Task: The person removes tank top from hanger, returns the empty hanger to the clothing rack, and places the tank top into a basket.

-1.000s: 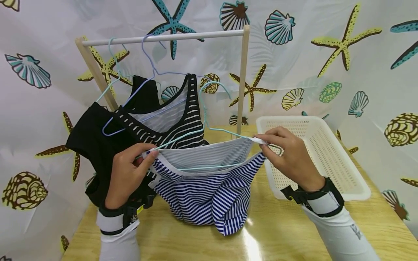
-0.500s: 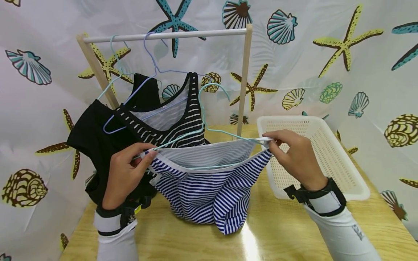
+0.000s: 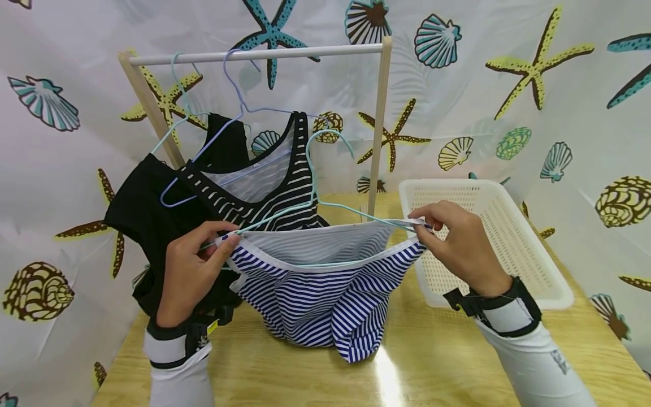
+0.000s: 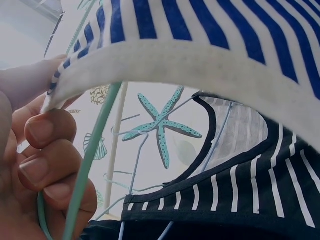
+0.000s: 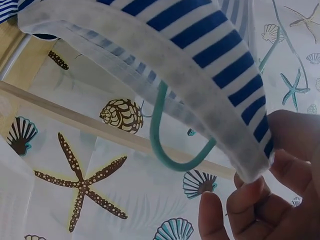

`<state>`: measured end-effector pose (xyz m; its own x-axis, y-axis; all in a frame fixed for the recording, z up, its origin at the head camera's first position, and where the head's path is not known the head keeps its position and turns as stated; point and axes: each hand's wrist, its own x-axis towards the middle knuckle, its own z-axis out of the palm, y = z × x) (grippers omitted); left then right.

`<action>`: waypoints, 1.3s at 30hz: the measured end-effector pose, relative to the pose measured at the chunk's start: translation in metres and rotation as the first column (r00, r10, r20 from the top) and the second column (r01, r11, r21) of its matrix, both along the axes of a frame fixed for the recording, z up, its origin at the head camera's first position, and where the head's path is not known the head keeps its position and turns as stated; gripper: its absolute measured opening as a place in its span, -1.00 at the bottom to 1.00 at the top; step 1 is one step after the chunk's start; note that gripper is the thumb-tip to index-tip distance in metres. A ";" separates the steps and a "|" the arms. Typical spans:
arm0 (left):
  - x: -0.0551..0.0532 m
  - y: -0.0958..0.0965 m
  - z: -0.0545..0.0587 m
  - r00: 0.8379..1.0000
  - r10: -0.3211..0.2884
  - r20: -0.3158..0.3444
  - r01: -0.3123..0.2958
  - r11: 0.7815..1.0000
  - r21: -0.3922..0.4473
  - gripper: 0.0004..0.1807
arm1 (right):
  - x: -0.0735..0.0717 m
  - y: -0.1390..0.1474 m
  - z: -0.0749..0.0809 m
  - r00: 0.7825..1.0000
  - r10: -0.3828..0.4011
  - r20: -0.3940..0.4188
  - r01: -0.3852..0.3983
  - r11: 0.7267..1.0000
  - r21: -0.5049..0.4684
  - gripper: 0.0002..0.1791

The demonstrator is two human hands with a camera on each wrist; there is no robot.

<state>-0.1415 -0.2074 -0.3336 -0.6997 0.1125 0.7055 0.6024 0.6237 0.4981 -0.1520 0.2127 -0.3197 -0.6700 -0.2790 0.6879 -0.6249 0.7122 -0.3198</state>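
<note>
A blue-and-white striped tank top [image 3: 310, 305] hangs in front of me, its neckline stretched wide between both hands. A mint-green hanger [image 3: 312, 186] runs through it, hook upward and off the rail. My left hand [image 3: 190, 265] pinches the left shoulder strap together with the hanger's arm. At the other shoulder my right hand [image 3: 458, 243] pinches the white-edged strap between thumb and fingers. The right wrist view shows the hanger's rounded end [image 5: 175, 162] looping below the strap's white edging [image 5: 200, 85]. In the left wrist view the hanger's arm [image 4: 95, 155] passes in front of the curled fingers.
Behind stands a small garment rack [image 3: 285, 53] with a wooden frame. A black striped tank top [image 3: 300, 181] on a lilac hanger [image 3: 239, 102] and a black garment [image 3: 147, 203] hang from it. A white plastic basket [image 3: 539, 265] sits on the wooden table [image 3: 437, 362] at right.
My right hand has shifted slightly right, drawing the strap outward and widening the neckline. The left hand has moved a little left, still pinching. The hanger's hook has drifted slightly left.
</note>
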 end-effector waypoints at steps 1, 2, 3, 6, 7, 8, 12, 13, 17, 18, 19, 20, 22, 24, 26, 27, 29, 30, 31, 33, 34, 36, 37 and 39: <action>0.000 0.000 0.000 1.000 -0.001 -0.001 0.001 1.000 0.000 -0.80 | 0.000 0.000 0.000 1.000 -0.005 -0.006 0.005 1.000 0.004 -0.81; 0.000 0.000 0.000 1.000 -0.001 -0.003 0.001 1.000 -0.001 -0.80 | 0.000 0.000 0.000 1.000 -0.008 -0.011 0.008 1.000 0.004 -0.81; 0.001 -0.001 0.000 1.000 0.000 -0.006 0.000 1.000 -0.002 -0.80 | -0.001 -0.001 0.000 1.000 -0.010 -0.013 0.010 1.000 0.003 -0.81; 0.002 -0.002 0.000 1.000 0.011 -0.015 -0.011 1.000 -0.001 -0.78 | -0.001 0.000 0.000 1.000 -0.007 -0.011 0.007 1.000 -0.002 -0.80; 0.003 -0.003 0.000 1.000 0.019 -0.017 -0.019 1.000 0.002 -0.77 | -0.001 0.000 0.000 1.000 -0.008 -0.011 0.008 1.000 -0.002 -0.80; 0.003 -0.004 -0.001 0.999 0.030 -0.018 -0.030 1.000 0.008 -0.77 | -0.001 0.000 0.000 1.000 -0.009 -0.009 0.009 1.000 -0.001 -0.80; 0.004 -0.005 -0.003 0.995 0.095 -0.021 -0.094 0.994 0.055 -0.77 | -0.001 0.002 0.000 1.000 -0.019 -0.007 0.019 1.000 -0.003 -0.81; 0.004 -0.005 -0.003 0.993 0.115 -0.019 -0.114 0.991 0.071 -0.77 | -0.001 0.002 0.000 1.000 -0.022 -0.005 0.022 1.000 -0.004 -0.81; 0.005 -0.006 -0.006 0.982 0.190 -0.015 -0.187 0.974 0.127 -0.81 | 0.000 0.003 -0.001 0.999 -0.030 0.014 0.030 1.000 -0.005 -0.83; 0.006 -0.007 -0.006 0.979 0.205 -0.014 -0.201 0.970 0.139 -0.81 | 0.000 0.003 -0.001 0.999 -0.034 0.017 0.034 0.999 -0.004 -0.83; 0.006 -0.007 -0.006 0.977 0.213 -0.012 -0.209 0.966 0.150 -0.80 | 0.000 0.003 -0.001 0.999 -0.037 0.019 0.037 0.999 -0.004 -0.83; 0.006 -0.007 -0.006 0.975 0.222 -0.012 -0.218 0.963 0.161 -0.79 | 0.000 0.003 -0.001 0.999 -0.041 0.020 0.041 0.999 -0.004 -0.84; 0.007 -0.006 -0.005 0.972 0.236 -0.013 -0.230 0.956 0.182 -0.75 | 0.001 0.004 -0.001 0.999 -0.047 0.021 0.047 0.999 -0.005 -0.83; 0.009 -0.004 -0.002 0.971 0.240 -0.015 -0.232 0.952 0.199 -0.71 | 0.001 0.005 0.000 0.998 -0.055 0.020 0.055 0.998 -0.006 -0.82; 0.012 0.000 0.004 0.969 0.245 -0.021 -0.235 0.949 0.211 -0.67 | 0.002 0.007 0.000 0.998 -0.065 0.024 0.065 0.998 -0.008 -0.81; 0.014 0.002 0.007 0.969 0.245 -0.024 -0.235 0.948 0.215 -0.65 | 0.002 0.008 0.000 0.997 -0.070 0.028 0.071 0.997 -0.011 -0.81; 0.018 0.007 0.013 0.969 0.246 -0.030 -0.233 0.948 0.218 -0.63 | 0.003 0.010 -0.001 0.996 -0.080 0.035 0.081 0.997 -0.015 -0.81; 0.020 0.009 0.014 0.969 0.244 -0.035 -0.231 0.947 0.223 -0.62 | 0.003 0.011 -0.001 0.996 -0.084 0.039 0.085 0.996 -0.017 -0.81; 0.020 0.010 0.016 0.969 0.243 -0.037 -0.229 0.946 0.228 -0.61 | 0.004 0.011 -0.002 0.995 -0.086 0.042 0.087 0.996 -0.018 -0.82; 0.021 0.011 0.017 0.969 0.244 -0.036 -0.229 0.944 0.236 -0.61 | 0.004 0.013 -0.003 0.995 -0.086 0.051 0.088 0.996 -0.022 -0.82; 0.021 0.012 0.016 0.970 0.241 -0.037 -0.226 0.944 0.240 -0.60 | 0.004 0.013 -0.004 0.995 -0.087 0.054 0.088 0.996 -0.022 -0.83; 0.018 0.010 0.012 0.972 0.230 -0.036 -0.214 0.945 0.248 -0.60 | 0.004 0.014 -0.005 0.994 -0.088 0.058 0.089 0.996 -0.026 -0.83; 0.017 0.009 0.010 0.973 0.228 -0.034 -0.213 0.944 0.251 -0.60 | 0.004 0.014 -0.005 0.994 -0.088 0.062 0.090 0.996 -0.028 -0.83; 0.012 0.006 0.004 0.977 0.212 -0.035 -0.197 0.947 0.253 -0.60 | 0.003 0.015 -0.006 0.994 -0.090 0.063 0.092 0.995 -0.034 -0.82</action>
<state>-0.1298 -0.2015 -0.3297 -0.6440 -0.2114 0.7352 0.5091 0.5989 0.6181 -0.1489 0.2275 -0.3260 -0.7327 -0.1903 0.6534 -0.5364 0.7524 -0.3823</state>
